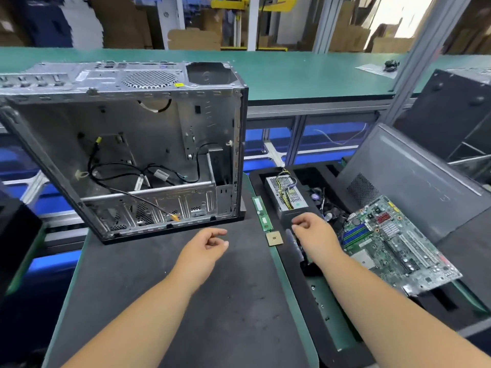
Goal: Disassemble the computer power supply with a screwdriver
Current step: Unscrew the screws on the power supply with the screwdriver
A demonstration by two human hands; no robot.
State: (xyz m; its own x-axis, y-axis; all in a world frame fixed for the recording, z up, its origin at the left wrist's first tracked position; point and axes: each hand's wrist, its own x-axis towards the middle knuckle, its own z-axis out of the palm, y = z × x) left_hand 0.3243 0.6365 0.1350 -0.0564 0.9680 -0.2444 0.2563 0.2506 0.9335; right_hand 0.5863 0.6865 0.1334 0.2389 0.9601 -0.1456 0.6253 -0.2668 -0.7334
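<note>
- The power supply (288,193) lies in a black tray (329,338) right of the open computer case (127,155), just beyond the right hand (314,232).
- The right hand hovers over its near end, fingers loosely curled, grasping nothing.
- The left hand (204,245) hangs relaxed above the worktop (186,301), empty.
- The power supply is a perforated metal box with bundled wires on top.

A green bench (87,251) carries a black mat (186,301). An open case (127,144) stands at the mat's far edge. On the bench strip by the mat's right edge lie a RAM stick (261,213) and a CPU (274,238).
</note>
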